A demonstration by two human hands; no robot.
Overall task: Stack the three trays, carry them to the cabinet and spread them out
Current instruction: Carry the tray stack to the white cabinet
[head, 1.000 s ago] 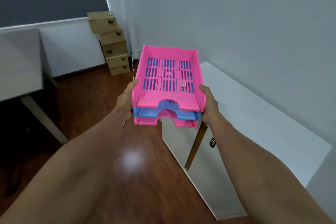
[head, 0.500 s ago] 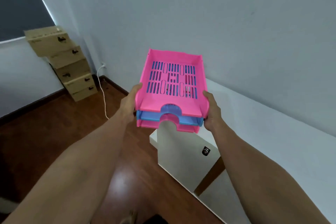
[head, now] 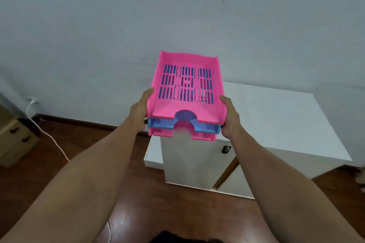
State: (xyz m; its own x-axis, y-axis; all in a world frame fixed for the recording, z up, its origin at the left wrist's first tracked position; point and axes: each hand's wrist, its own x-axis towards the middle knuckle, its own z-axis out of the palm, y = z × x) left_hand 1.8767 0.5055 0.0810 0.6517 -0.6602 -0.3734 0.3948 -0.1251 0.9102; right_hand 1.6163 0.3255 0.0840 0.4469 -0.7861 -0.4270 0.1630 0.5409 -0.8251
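1. Head view, the only one I've got: the stack of three trays [head: 184,96] sits dead centre of the frame, pink on top, blue in the middle, pink again at the bottom, nested snugly and held up in the air.
2. Left hand [head: 139,113] is clamped on the stack's left side, thumb up along the top tray's wall and fingers tucked underneath out of sight. Right hand [head: 230,119] does the same on the right side. So both are closed around the stack, nothing loose.
3. The white cabinet [head: 276,116] fills the centre-right of the frame, against the grey wall. Its top looks bare from here. The stack hangs over the cabinet's near left corner, not touching it as far as I can tell.
4. Lower left is wood floor [head: 83,144] with a white cable [head: 49,136] running across it, and cardboard boxes [head: 13,136] at the left edge.
5. My read: stacking is done, we're at the tail end of the carry.
6. Next move calls for setting the stack flat on the surface towards the right, then lifting trays off one at a time and laying them side by side.
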